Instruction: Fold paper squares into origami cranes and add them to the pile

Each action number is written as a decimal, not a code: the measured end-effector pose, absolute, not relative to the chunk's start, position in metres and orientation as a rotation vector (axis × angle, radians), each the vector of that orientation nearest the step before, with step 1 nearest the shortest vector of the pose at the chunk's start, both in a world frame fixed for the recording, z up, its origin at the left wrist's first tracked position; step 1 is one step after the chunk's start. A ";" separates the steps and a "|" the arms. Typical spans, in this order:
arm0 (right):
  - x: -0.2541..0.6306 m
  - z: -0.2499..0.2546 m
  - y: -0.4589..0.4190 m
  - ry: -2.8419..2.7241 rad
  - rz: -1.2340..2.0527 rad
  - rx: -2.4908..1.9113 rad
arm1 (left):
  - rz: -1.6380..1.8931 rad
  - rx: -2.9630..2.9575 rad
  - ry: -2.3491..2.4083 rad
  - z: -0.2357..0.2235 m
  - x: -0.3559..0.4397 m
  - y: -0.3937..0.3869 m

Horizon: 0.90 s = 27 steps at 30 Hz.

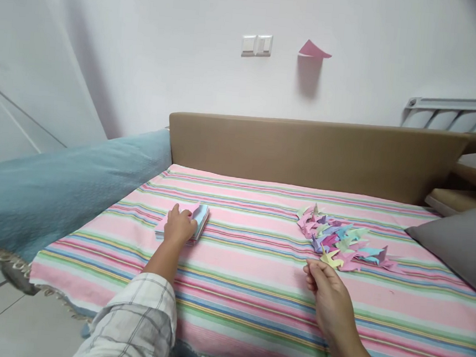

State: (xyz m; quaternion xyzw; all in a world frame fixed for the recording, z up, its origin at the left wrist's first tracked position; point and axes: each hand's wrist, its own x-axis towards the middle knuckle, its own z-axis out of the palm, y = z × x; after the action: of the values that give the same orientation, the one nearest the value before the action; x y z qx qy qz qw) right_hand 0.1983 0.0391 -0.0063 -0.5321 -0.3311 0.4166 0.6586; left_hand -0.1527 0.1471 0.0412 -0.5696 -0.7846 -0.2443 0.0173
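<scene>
My left hand (180, 226) reaches onto a stack of coloured square paper (204, 220) on the striped cloth. Its fingers press on the top pink sheet (164, 224), whose right edge is bent up near the thumb, and light blue paper shows underneath. My right hand (326, 286) hovers over the cloth with thumb and fingers closed together, and nothing shows between the fingertips. Just beyond it is a yellow folded paper crane (331, 258), at the near edge of a cluster of paper cranes (343, 238) in pink, purple, blue and green.
The striped cloth (246, 279) covers a sofa seat with a brown backrest (307, 154). A blue cover (76, 170) drapes the left armrest. Grey cushions (461, 242) lie at the right. On the wall are switches (256, 45) and a pink paper (314, 50).
</scene>
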 end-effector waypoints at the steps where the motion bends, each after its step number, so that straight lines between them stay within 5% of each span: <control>1: 0.198 -0.006 0.040 -0.754 0.947 -1.199 | -0.728 -1.777 -2.459 0.044 -0.155 0.150; 10: 0.196 0.001 0.041 -0.752 0.979 -1.156 | -0.462 -2.011 -2.649 0.063 -0.179 0.163; 17: 0.197 0.005 0.037 -0.775 0.982 -1.152 | -0.637 -2.019 -2.662 0.063 -0.181 0.160; 24: 0.197 0.004 0.037 -0.796 0.995 -1.123 | -1.325 -2.044 -2.621 0.089 -0.178 0.158; 27: 0.196 0.003 0.037 -0.800 1.007 -1.118 | -2.202 -1.873 -2.508 0.102 -0.176 0.162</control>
State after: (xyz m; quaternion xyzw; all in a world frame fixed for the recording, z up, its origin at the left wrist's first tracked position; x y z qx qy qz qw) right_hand 0.1962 0.0372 0.0034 -0.4936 -0.3534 0.4448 0.6585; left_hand -0.1755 0.1622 0.1024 -0.4609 -0.6171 -0.5420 -0.3361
